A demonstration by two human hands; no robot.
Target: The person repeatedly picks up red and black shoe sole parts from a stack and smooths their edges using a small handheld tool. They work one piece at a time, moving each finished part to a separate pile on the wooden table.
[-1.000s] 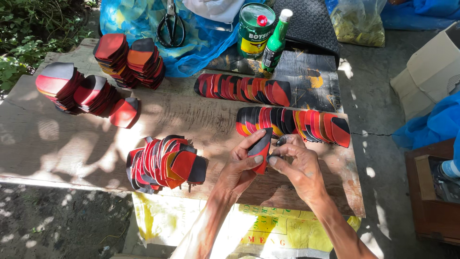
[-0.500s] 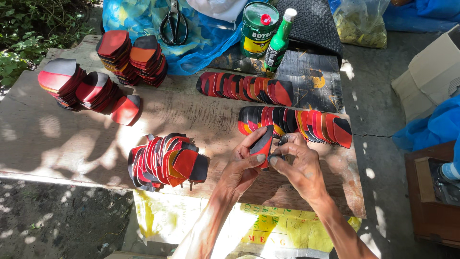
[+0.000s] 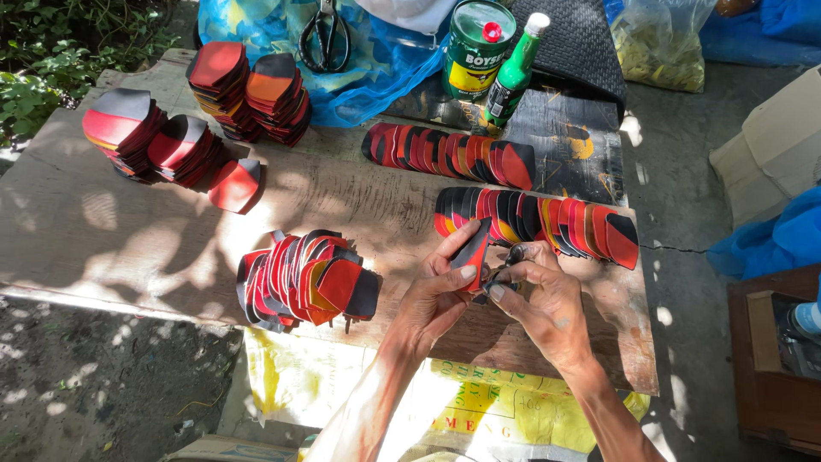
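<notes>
Left hand [image 3: 436, 295] grip: fingers and thumb pressed onto a red-and-black shield-shaped piece [image 3: 472, 251], held upright and tilted. Right hand [image 3: 547, 304] grip: fingertips pinched on a small dark metal part [image 3: 505, 272] against the lower edge of that piece; what the part is, cannot tell. Both hands touch each other, held just above the near edge of the wooden bench [image 3: 128, 248].

Just behind the grip: a fanned row of the same red, black and orange pieces [image 3: 547, 224] lying overlapped on the bench. Further behind it, a second overlapped row [image 3: 449, 152]. Left of the grip, near: a bunched cluster of pieces [image 3: 304, 278] standing on edge. Well left and behind: several stacks of pieces [image 3: 171, 128], one single piece [image 3: 235, 184] lying beside them.

Far behind the grip: green tin can [image 3: 477, 47] with red cap, green bottle [image 3: 513, 73] with white cap just to its right, black scissors [image 3: 325, 34] on blue plastic sheet [image 3: 368, 77]. Below the grip, under the bench edge: yellow printed sack [image 3: 342, 385]. Right of the grip, well apart: cardboard box [image 3: 774, 141], blue cloth [image 3: 770, 239].
</notes>
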